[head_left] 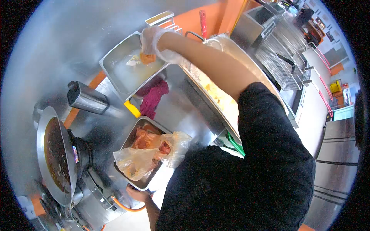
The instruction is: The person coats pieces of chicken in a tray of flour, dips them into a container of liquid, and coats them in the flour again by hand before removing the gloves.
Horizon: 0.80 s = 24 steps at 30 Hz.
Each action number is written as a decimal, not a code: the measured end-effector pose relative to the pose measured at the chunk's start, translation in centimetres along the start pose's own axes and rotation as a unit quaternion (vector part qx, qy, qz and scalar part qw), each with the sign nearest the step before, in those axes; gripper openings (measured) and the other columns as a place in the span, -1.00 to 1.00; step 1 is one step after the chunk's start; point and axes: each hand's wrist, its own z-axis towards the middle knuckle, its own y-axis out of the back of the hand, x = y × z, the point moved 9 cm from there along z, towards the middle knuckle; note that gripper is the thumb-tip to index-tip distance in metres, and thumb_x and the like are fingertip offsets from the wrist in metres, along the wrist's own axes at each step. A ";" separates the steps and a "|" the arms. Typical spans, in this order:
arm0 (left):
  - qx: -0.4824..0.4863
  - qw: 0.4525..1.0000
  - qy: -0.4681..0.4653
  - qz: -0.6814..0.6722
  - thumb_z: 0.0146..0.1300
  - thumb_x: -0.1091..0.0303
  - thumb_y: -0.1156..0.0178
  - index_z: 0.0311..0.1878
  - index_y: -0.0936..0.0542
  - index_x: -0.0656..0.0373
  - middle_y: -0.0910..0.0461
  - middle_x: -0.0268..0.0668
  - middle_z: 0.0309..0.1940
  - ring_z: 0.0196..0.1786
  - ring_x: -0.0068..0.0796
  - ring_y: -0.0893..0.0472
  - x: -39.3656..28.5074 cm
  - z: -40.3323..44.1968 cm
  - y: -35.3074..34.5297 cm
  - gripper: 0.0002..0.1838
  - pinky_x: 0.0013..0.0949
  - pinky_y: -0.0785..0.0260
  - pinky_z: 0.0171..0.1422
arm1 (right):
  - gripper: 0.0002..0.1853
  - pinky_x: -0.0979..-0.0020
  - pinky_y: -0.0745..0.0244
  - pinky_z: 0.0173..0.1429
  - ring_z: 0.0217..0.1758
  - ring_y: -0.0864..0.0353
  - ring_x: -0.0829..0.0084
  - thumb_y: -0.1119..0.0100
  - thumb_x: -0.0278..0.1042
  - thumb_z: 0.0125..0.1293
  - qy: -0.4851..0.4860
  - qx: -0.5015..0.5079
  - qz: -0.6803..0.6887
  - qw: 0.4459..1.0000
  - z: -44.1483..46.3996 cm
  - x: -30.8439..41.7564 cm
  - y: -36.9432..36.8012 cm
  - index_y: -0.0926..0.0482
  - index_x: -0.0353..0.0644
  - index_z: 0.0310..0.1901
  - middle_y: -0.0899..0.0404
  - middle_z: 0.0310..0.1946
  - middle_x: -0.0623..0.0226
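Note:
My right hand, in a clear plastic glove, is closed on an orange-coated piece of meat. It hangs over a rectangular metal pan of cloudy liquid, where pale bits float. Low in the view, my bare left hand is closed at the near corner of a metal tray; its fingers are partly hidden under the rim. Raw reddish meat lies in that tray, partly inside a clear plastic bag. Beneath my right arm is a large bin of pale flour with yellowish pieces in it.
A wok of dark oil sits on a burner at the left. Close by are a steel container, a purple cloth and a yellow handle. A red-handled tool stands behind the bin. Fryer baskets are at the right.

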 end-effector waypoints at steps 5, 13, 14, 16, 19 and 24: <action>-0.038 0.998 -0.043 0.030 -0.02 0.11 -0.24 -0.23 -0.45 0.28 -0.47 -0.07 -0.32 -0.19 0.00 -0.45 3.6 -1.2 -1.6 -0.57 -0.09 -0.25 -0.09 | -0.63 0.24 -0.52 -0.28 -0.39 -0.66 0.22 -0.26 0.00 -0.05 0.001 -0.034 0.061 0.998 -9.9 -3.8 9.0 -0.68 -0.19 -0.42 -0.64 -0.45 0.04; 0.022 0.998 0.051 0.018 0.08 0.24 -0.16 -0.10 -0.45 0.28 -0.47 -0.10 -0.23 -0.09 -0.03 -0.47 3.2 -0.7 -1.8 -0.63 -0.09 -0.28 0.00 | -0.76 0.26 -0.52 -0.19 -0.34 -0.63 0.14 -0.22 -0.27 -0.04 -0.143 0.096 -0.075 0.982 -20.0 -17.5 4.5 -0.64 -0.23 -0.36 -0.62 -0.40 0.03; 0.024 0.999 0.030 0.036 0.10 0.25 -0.14 -0.10 -0.45 0.29 -0.47 -0.10 -0.22 -0.08 -0.03 -0.46 3.0 -0.7 -1.8 -0.64 -0.09 -0.28 0.01 | -0.77 0.26 -0.52 -0.17 -0.32 -0.63 0.13 -0.22 -0.28 -0.03 -0.157 0.098 -0.088 0.979 -20.8 -19.3 2.7 -0.64 -0.22 -0.35 -0.62 -0.37 0.03; 0.025 0.997 -0.012 0.072 0.15 0.27 -0.10 -0.08 -0.45 0.30 -0.46 -0.09 -0.20 -0.05 -0.03 -0.46 2.8 -0.5 -1.8 -0.67 -0.09 -0.27 0.03 | -0.76 0.26 -0.53 -0.13 -0.30 -0.62 0.13 -0.21 -0.27 0.00 -0.217 0.069 -0.008 0.974 -23.4 -20.2 1.1 -0.64 -0.22 -0.31 -0.62 -0.34 0.02; 0.030 0.998 0.006 0.056 0.18 0.24 -0.08 -0.09 -0.44 0.32 -0.45 -0.07 -0.20 -0.05 -0.03 -0.46 2.2 -0.3 -1.6 -0.66 -0.09 -0.27 0.02 | -0.74 0.26 -0.52 -0.10 -0.26 -0.62 0.11 -0.19 -0.26 0.05 -0.216 0.116 -0.019 0.969 -26.6 -22.2 -4.2 -0.62 -0.24 -0.26 -0.61 -0.30 0.00; 0.036 0.997 -0.002 0.067 0.16 0.17 -0.11 -0.17 -0.43 0.31 -0.43 -0.08 -0.28 -0.12 0.00 -0.45 1.2 0.0 -1.3 -0.64 -0.09 -0.27 -0.04 | -0.79 0.33 -0.45 -0.12 -0.21 -0.55 0.34 -0.01 -0.33 0.26 -0.289 0.154 -0.015 0.945 -33.7 -29.4 -15.6 -0.54 -0.24 -0.18 -0.59 -0.22 0.18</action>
